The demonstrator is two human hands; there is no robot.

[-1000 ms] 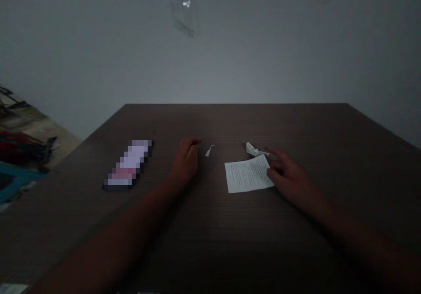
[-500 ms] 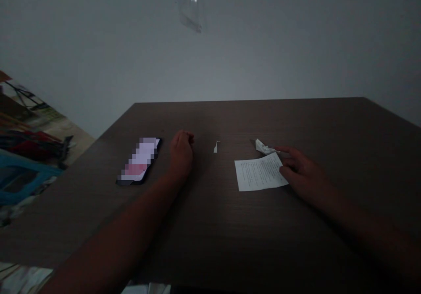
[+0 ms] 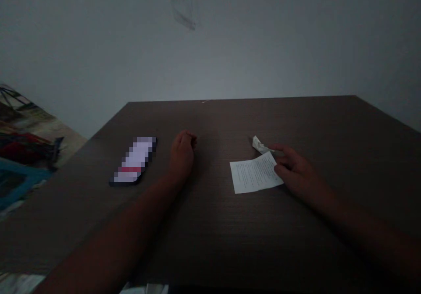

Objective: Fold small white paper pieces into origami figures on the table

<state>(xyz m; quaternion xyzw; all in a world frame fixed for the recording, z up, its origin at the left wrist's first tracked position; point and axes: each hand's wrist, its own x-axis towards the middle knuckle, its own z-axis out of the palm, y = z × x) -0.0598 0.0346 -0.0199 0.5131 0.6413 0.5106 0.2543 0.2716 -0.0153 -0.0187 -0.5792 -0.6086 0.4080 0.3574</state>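
My left hand point(image 3: 182, 154) rests on the table with its fingers loosely curled in, and nothing shows in it. Left of it lies a phone point(image 3: 134, 160) with its screen lit. On the right, a small printed paper sheet point(image 3: 255, 174) lies flat. My right hand point(image 3: 294, 169) is at the sheet's right edge, thumb touching it, index finger stretched toward a crumpled piece of paper point(image 3: 259, 145) just behind the sheet. Thumb and index finger are apart; the other fingers are partly hidden. A tiny white scrap point(image 3: 205, 101) lies at the table's back edge.
The dark wooden table point(image 3: 204, 224) meets a pale wall point(image 3: 263, 44) at the back. A clear plastic bag point(image 3: 183, 5) hangs on the wall. On the floor at left are a blue plastic stool point(image 3: 24, 180) and some blurred clutter.
The white scrap that lay right of my left hand is gone from there; a similar scrap now shows at the back edge. The view has shifted slightly. Both hands have hardly moved.
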